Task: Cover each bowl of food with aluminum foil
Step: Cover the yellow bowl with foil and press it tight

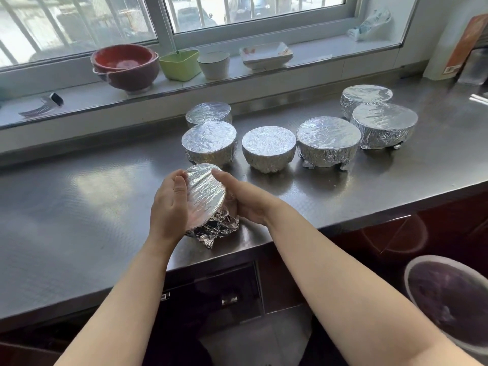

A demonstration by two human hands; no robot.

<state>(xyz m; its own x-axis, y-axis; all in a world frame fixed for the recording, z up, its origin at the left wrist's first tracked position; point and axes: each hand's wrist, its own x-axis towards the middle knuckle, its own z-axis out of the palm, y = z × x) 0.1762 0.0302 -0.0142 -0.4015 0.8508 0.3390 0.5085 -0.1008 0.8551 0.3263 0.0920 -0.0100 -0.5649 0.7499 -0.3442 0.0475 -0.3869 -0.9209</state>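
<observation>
Steel counter [79, 196] under a window. Near its front edge, a foil-wrapped bowl [204, 196] is tilted so its flat covered top faces left and toward the camera; its lower side rests on the counter with loose crumpled foil [211, 231] bunched beneath it.

Left hand [169, 204]: open, fingers together and gently curved, palm pressed against the left rim and lower side of the bowl. Thumb lies along the edge of the foil top.

Right hand [243, 199]: cupped around the bowl's right and back side, fingers mostly hidden behind it; how tightly they curl, I cannot tell. The bowl sits between the two palms, both touching it.

Behind the hands, six more foil-covered bowls stand upright: two at left [210, 142], one behind the other; one in the middle [268, 149]; a larger one [328, 141] to its right; two more at far right [384, 125], overlapping in view.

On the sill: red bowls [125, 66] stacked, a green container [179, 64], a white cup [214, 65], a shallow white dish [266, 55].
</observation>
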